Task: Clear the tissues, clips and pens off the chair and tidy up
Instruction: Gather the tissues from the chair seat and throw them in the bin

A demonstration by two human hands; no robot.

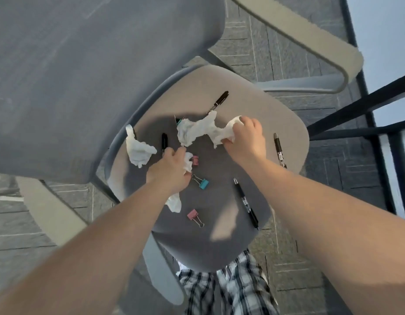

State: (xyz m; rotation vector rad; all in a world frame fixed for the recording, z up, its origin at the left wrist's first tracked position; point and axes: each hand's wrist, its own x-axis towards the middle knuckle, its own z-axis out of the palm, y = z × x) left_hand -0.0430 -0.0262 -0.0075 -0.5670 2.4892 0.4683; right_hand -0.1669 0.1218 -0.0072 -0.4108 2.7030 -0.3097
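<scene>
A grey chair seat (276, 117) lies below me, strewn with items. My right hand (244, 139) is shut on one end of a long crumpled white tissue (197, 130) at the seat's middle back. My left hand (169, 171) is closed on a smaller tissue (174, 203) that sticks out above and below the fist. Another tissue (139, 151) lies at the left edge. Black pens rest at the back (219, 102), by my left hand (164, 142), at the right edge (279, 150) and at the front (247, 203). Pink clips (195, 160) (194, 216) and a blue clip (202, 183) lie between my hands.
The chair's grey backrest (83, 76) fills the upper left. Beige armrests (299, 35) (51, 212) flank the seat. A teal clip (179, 121) peeks from under the long tissue. Black table legs (360, 105) stand at the right over grey carpet. My checked shorts (226, 289) show below.
</scene>
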